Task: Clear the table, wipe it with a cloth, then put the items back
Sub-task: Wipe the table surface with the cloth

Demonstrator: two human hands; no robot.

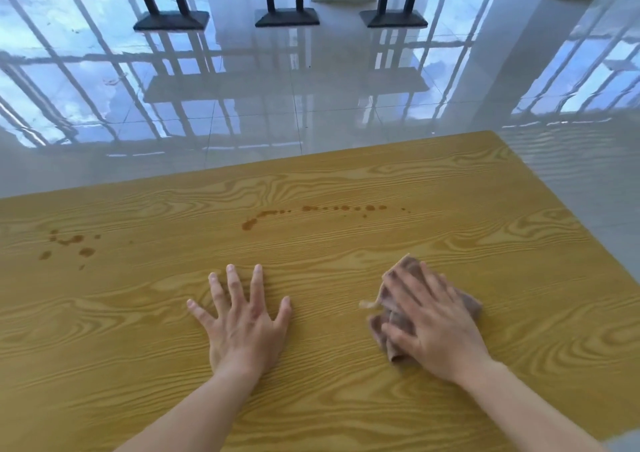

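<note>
A yellow wood-grain table (pixel 346 188) fills the lower half of the view. A line of brown spill drops (pixel 311 211) runs across its middle, and a second patch of brown stains (pixel 69 244) lies at the left. My left hand (pixel 242 316) rests flat on the tabletop with its fingers spread and nothing in it. My right hand (pixel 433 323) presses down on a crumpled brown cloth (pixel 408 268), which lies on the table to the near right of the drops. Most of the cloth is hidden under the hand.
Beyond the table's far edge lies a glossy white tiled floor (pixel 311 105) reflecting windows. Three black table bases (pixel 287 19) stand at the back. The table's right edge runs diagonally from the far corner (pixel 491 133) down to the right.
</note>
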